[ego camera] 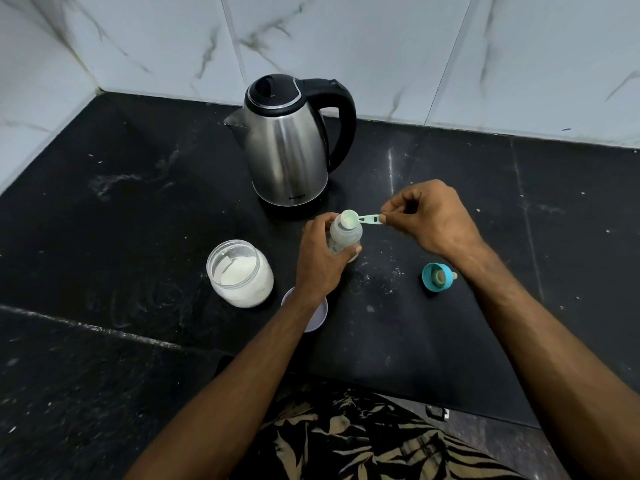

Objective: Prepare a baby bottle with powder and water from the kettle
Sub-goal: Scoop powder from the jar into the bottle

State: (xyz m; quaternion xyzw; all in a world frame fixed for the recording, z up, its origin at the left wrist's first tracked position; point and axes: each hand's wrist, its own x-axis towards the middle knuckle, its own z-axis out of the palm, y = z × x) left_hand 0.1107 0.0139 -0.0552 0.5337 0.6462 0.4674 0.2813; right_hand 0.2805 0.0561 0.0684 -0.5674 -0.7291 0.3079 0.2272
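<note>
My left hand (320,263) grips the clear baby bottle (346,233), which stands upright on the black counter with its mouth uncovered. My right hand (433,220) pinches the handle of a small green scoop (360,219), and the scoop's bowl sits right over the bottle's mouth. An open glass jar of white powder (240,273) stands to the left of the bottle. The steel kettle (287,143), with black lid and handle, stands behind the bottle, its spout pointing left. The bottle's teal cap with nipple (437,277) lies on its side to the right.
A pale round lid (317,315) lies on the counter (138,220), partly hidden under my left wrist. Spilled powder specks dot the counter near the bottle. White marble-look wall tiles (346,36) close off the back and the left side. The counter's front edge is near my body.
</note>
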